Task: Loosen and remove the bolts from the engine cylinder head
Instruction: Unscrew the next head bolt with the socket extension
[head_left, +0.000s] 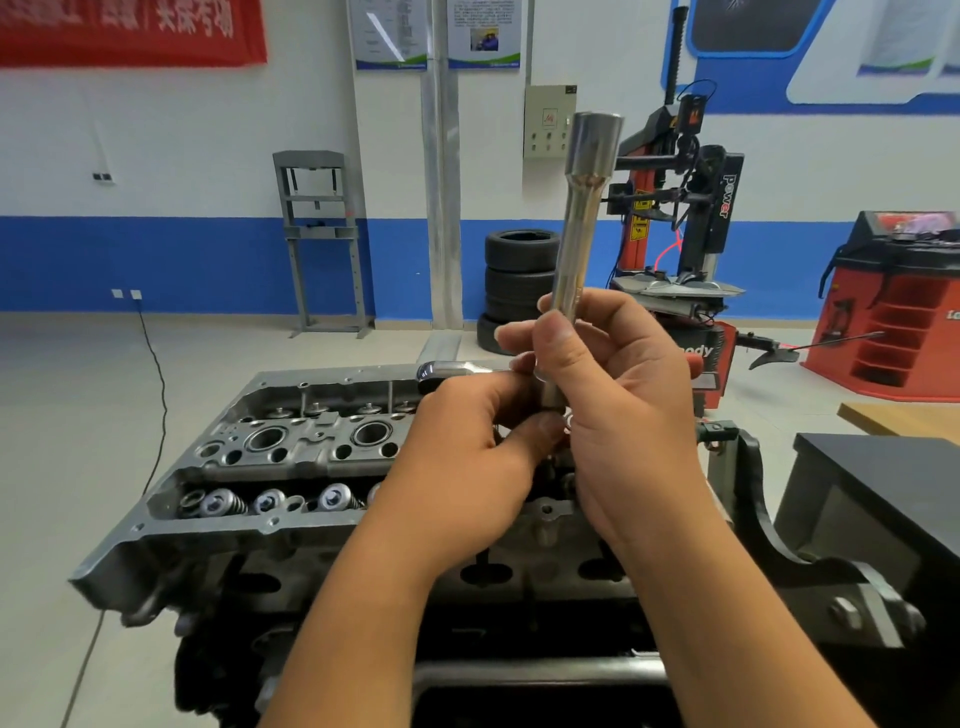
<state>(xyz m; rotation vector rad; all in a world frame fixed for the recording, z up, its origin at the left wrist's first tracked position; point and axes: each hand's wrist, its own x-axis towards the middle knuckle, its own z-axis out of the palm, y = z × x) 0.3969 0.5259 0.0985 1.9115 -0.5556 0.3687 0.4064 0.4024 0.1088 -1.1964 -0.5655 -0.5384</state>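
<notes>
Both hands meet in the head view just above the engine cylinder head (291, 457), which sits on a stand with its valve springs and open bores facing up. The right hand (618, 395) has its fingers (558, 338) wrapped round the lower shaft of a long chrome socket extension (576, 228), keeping it upright with the wide socket end pointing at the ceiling. The left hand (467, 441) pinches at the tool's lower end, thumb and fingers closed tight there; a chrome ratchet handle (457, 370) pokes out leftward behind the knuckles. Holding the tool on end like this probably lets the person fit or free something at its base, perhaps a drawn bolt or the ratchet joint, though the hands hide that spot and I cannot tell which. No bolt is visible. Behind stand stacked tyres (519, 270) and a tyre changer (691, 208).
</notes>
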